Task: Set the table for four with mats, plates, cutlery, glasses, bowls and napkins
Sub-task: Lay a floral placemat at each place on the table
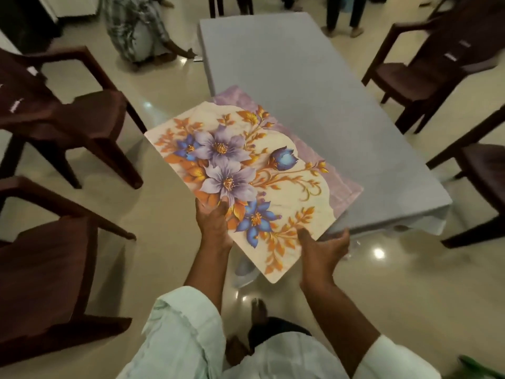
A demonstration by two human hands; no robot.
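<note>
A: You've got the floral mats [246, 176] in both hands. Your left hand [214, 228] pinches their near edge, thumb on top across the printed leaves. Your right hand [323, 251] sits under the near right corner, fingers loosely curled beneath and thumb lying on top.

B: So where are the mats against the table [314, 105]?

A: Held in the air over its near left corner, tilted, far end above the grey cloth, near end hanging off past the table's edge towards you. A lilac edge peeks out beyond the top mat, so it looks like a stack, though I can't tell how many.

B: What could go wrong?

A: I'd judge the lower ones could slide out, since your grip is only at the near end and the stack slopes. Dragging a mat could also rumple the cloth.

B: Any containers?

A: None visible. No plates, bowls or glasses on the table; only brown chairs [68, 116] stand around it.
</note>
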